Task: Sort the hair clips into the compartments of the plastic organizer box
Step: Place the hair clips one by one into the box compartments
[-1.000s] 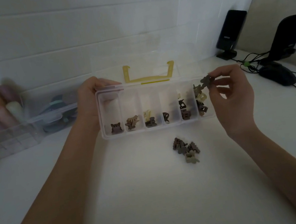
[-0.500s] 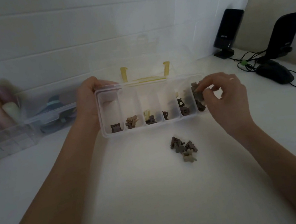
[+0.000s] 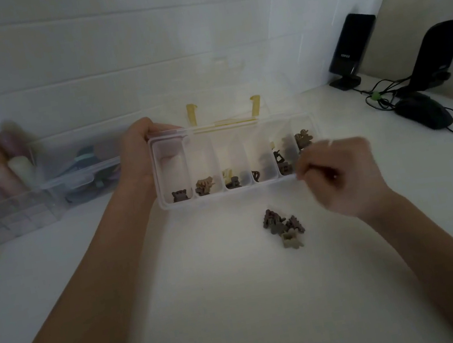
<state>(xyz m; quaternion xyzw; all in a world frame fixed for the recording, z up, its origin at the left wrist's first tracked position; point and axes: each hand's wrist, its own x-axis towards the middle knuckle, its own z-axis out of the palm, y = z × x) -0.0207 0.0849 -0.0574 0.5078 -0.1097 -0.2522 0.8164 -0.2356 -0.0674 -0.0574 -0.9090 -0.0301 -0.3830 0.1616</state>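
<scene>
The organizer box (image 3: 170, 162) sat on the white worktop (image 3: 223, 290) with its clear lid thrown back toward the wall, the yellow latch (image 3: 223, 112) standing up behind it. Each of its compartments already had at least one hair clip in it: a dark one in the leftmost, a tan one next to it, and fuller clusters toward the right end (image 3: 303, 138). So the sorting looked well under way, though not finished, because a small pile of loose clips (image 3: 283, 226) lay on the worktop just near of the box, brown ones with one pale piece at the near edge.

The left hand (image 3: 139, 152) gripped the far left corner of the box and steadied it. The right hand (image 3: 338, 174) hung blurred over the box's near right corner, fingers curled; whether it held a clip I could not tell.

Off to the left stood a clear storage bin (image 3: 45, 197) with coloured rolls, blurred. Far right were two black speakers (image 3: 352, 47), a mouse (image 3: 423, 113) and trailing cables. None of it crowded the box or the pile.
</scene>
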